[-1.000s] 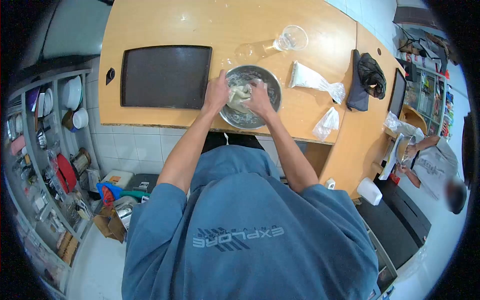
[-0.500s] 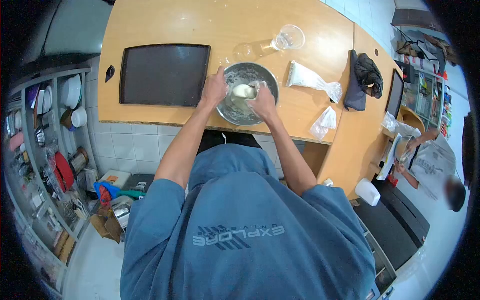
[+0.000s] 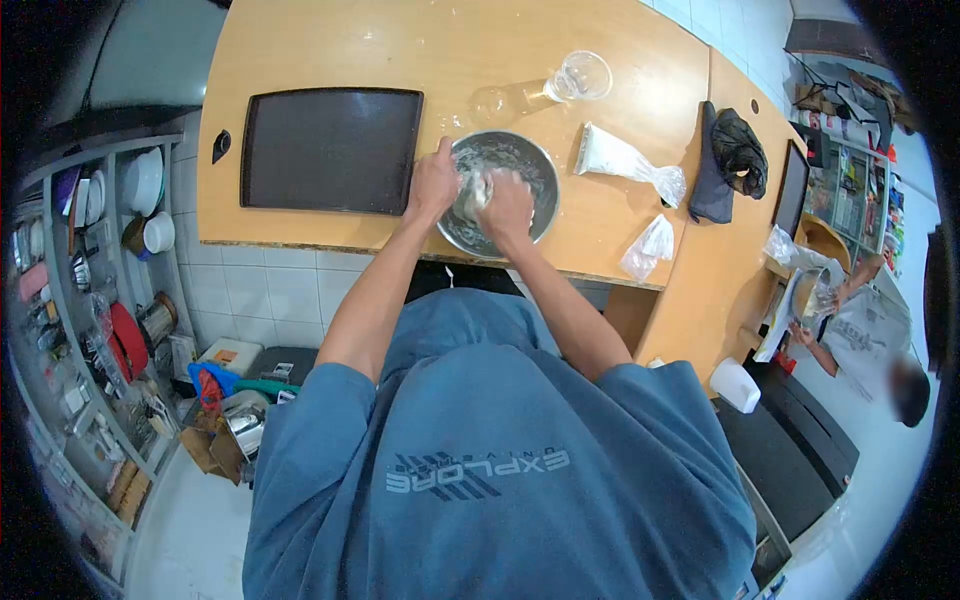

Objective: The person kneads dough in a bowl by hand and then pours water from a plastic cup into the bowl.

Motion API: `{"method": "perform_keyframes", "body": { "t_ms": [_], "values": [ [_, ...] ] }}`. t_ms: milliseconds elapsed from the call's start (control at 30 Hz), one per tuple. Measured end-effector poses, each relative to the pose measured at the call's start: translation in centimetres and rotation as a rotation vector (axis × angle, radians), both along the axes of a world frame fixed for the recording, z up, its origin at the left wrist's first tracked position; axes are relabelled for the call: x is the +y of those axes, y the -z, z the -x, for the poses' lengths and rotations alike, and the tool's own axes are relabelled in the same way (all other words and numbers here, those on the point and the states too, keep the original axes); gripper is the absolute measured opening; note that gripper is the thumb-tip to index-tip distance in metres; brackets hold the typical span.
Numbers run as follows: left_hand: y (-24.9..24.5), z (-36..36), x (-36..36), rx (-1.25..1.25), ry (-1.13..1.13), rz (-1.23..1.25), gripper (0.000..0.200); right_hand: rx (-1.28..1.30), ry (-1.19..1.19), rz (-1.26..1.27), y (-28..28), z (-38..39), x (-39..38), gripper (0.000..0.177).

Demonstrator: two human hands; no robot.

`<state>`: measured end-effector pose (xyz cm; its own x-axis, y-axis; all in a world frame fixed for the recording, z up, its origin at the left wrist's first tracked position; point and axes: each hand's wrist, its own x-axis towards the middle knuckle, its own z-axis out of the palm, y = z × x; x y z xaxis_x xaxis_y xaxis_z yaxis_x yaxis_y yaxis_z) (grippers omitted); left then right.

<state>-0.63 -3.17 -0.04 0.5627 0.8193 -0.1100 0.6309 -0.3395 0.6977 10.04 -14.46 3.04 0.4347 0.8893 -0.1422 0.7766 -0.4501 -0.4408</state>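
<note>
A metal mixing bowl (image 3: 545, 165) stands at the table's near edge, its inner wall smeared with white flour or dough. My left hand (image 3: 434, 184) is closed on the bowl's left rim, thumb up along it. Inside the bowl, my right hand (image 3: 508, 208) presses down on a lump of white dough (image 3: 477, 190), fingers curled over it. Much of the dough is hidden under that hand.
Left of the bowl lies a black baking tray (image 3: 330, 150). Behind it, a clear plastic jug (image 3: 580, 77) lies near a bag of white powder (image 3: 615, 155), with a small plastic bag (image 3: 650, 246) nearer. An oven mitt (image 3: 710, 170) lies further right. Another person (image 3: 870, 320) works at far right.
My right hand has moved left from the bowl's right side and now covers most of the dough. My left hand stays on the rim.
</note>
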Motion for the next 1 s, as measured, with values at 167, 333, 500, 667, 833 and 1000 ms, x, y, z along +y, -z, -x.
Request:
{"method": "perform_keyframes", "body": {
  "t_ms": [167,333,500,667,833,1000],
  "values": [
    [-1.1,0.0,-0.1,0.007,-0.026,0.035,0.019,-0.028,-0.053,0.024,-0.9,3.0,-1.9,0.027],
    [-1.1,-0.1,-0.3,0.026,-0.027,0.053,0.019,0.022,-0.019,0.271,-0.4,2.3,-0.4,0.029],
    [-1.5,0.0,0.0,0.027,-0.018,0.125,0.016,-0.049,-0.005,0.181,1.7,2.6,0.0,0.034],
    [-1.9,-0.3,0.2,0.037,-0.021,0.147,0.015,-0.054,0.003,0.167,3.4,2.1,1.2,0.043],
    [-2.0,-0.4,0.4,0.034,0.013,0.186,0.016,-0.115,0.018,0.043,6.1,0.7,2.4,0.037],
    [-1.7,0.3,0.3,0.012,0.052,0.111,0.02,-0.064,0.139,0.079,4.5,0.5,4.0,0.025]
  ]
}}
